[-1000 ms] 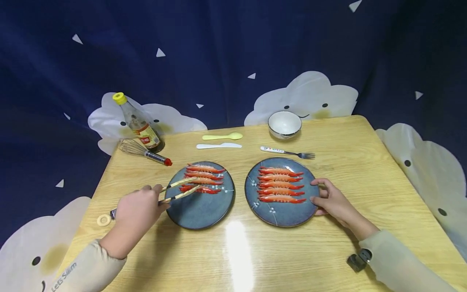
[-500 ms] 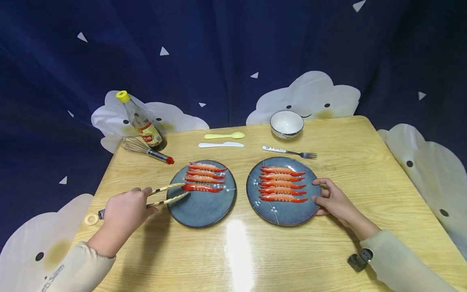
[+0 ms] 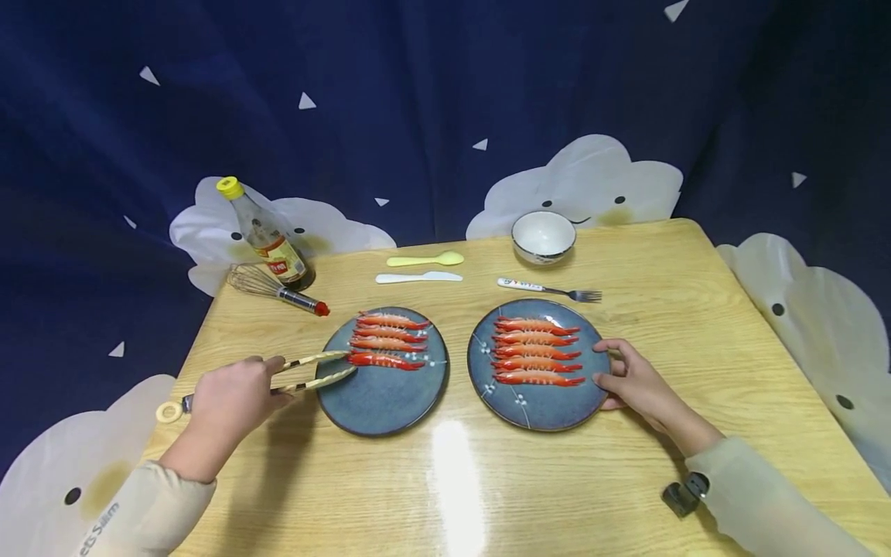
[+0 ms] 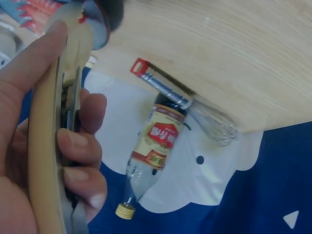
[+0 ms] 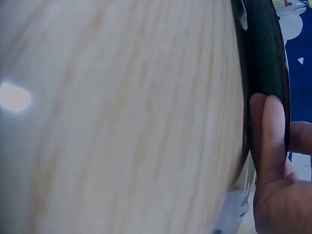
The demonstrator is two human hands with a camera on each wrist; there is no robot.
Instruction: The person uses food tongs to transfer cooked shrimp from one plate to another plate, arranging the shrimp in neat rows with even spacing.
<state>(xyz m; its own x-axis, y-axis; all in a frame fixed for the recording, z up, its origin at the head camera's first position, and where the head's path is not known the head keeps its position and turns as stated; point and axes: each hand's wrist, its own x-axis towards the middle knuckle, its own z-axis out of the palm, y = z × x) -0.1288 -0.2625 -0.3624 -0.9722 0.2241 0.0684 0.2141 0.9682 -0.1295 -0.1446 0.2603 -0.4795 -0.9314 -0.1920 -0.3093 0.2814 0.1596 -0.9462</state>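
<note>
My left hand (image 3: 233, 398) grips a pair of tongs (image 3: 315, 384) with cream, black-banded arms. Their tips stand apart at the left side of a dark blue plate (image 3: 383, 402), beside the left end of its nearest red shrimp (image 3: 386, 360). Several shrimp lie there in a row, in the plate's upper half. In the left wrist view, curled fingers wrap the tongs' handle (image 4: 44, 161). My right hand (image 3: 636, 387) holds the right rim of a second blue plate (image 3: 550, 414), thumb above and fingers at its edge. Several stacked rows of shrimp (image 3: 536, 352) lie on it.
Behind the plates are a yellow spoon (image 3: 421, 261), a white knife (image 3: 418, 278), a fork (image 3: 550, 290) and a white bowl (image 3: 544, 236). At the back left, a whisk (image 3: 278, 290) lies beside a yellow-capped sauce bottle (image 3: 274, 247). Dark blue curtain (image 3: 418, 93) hangs behind.
My left hand and the tongs have drawn back to the left, so the tips no longer reach over the nearest shrimp. That shrimp lies on the left plate. My right hand has stayed put.
</note>
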